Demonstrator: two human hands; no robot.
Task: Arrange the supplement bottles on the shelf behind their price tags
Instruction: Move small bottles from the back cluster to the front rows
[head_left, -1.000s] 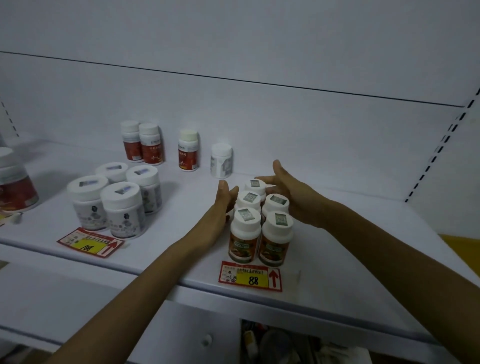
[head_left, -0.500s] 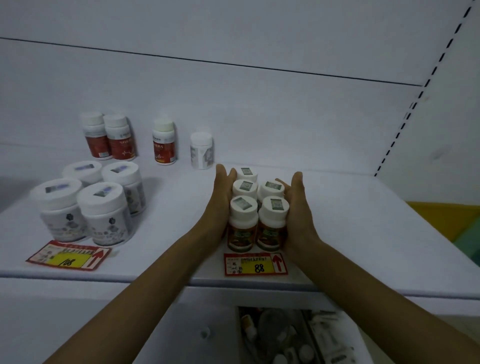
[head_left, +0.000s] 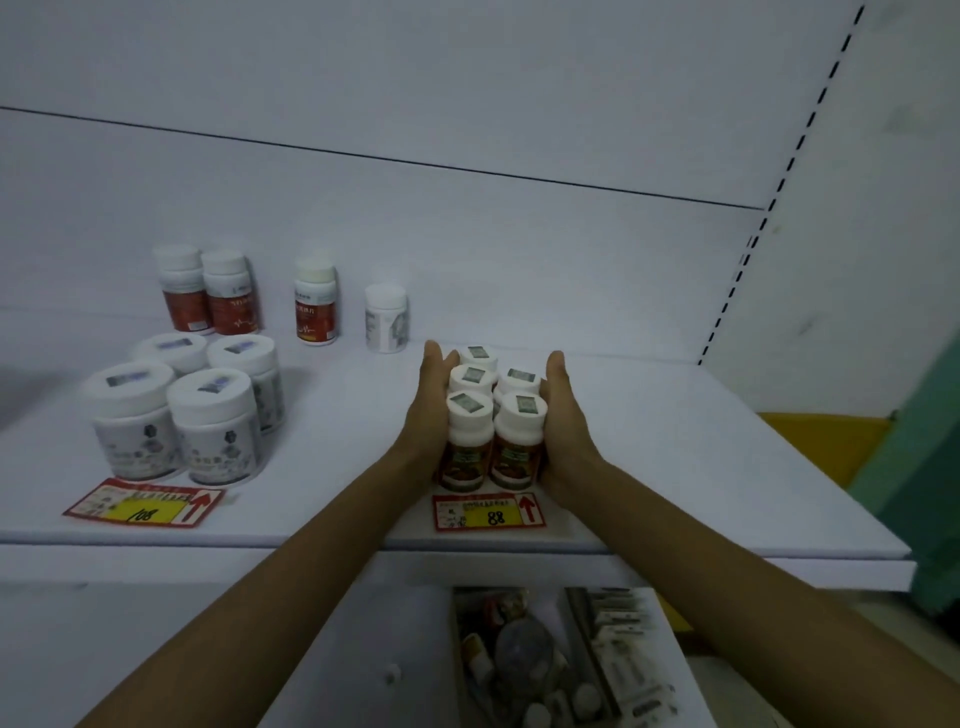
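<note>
A cluster of five orange-labelled supplement bottles (head_left: 470, 405) is being squared up between two palms on the white shelf (head_left: 675, 467). The left hand (head_left: 428, 415) is being pressed flat against the cluster's left side and the right hand (head_left: 566, 421) against its right side. On both hands the fingers are being held straight and together, laid along the bottles rather than curled round any one. The cluster is standing upright, two rows deep with a single bottle at the back, directly behind the red-and-yellow price tag marked 88 (head_left: 488, 512), with its front pair just beside the tag's far edge.

This group is being judged all but finished. To the left, four large white jars (head_left: 213, 431) are already grouped behind the tag marked 108 (head_left: 145, 506). Against the back panel, three red-labelled bottles (head_left: 228, 306) and one small white bottle (head_left: 386, 317) are standing behind no tag that can be seen, so they are being taken as the work left. Whether tags exist for them cannot be told.
</note>
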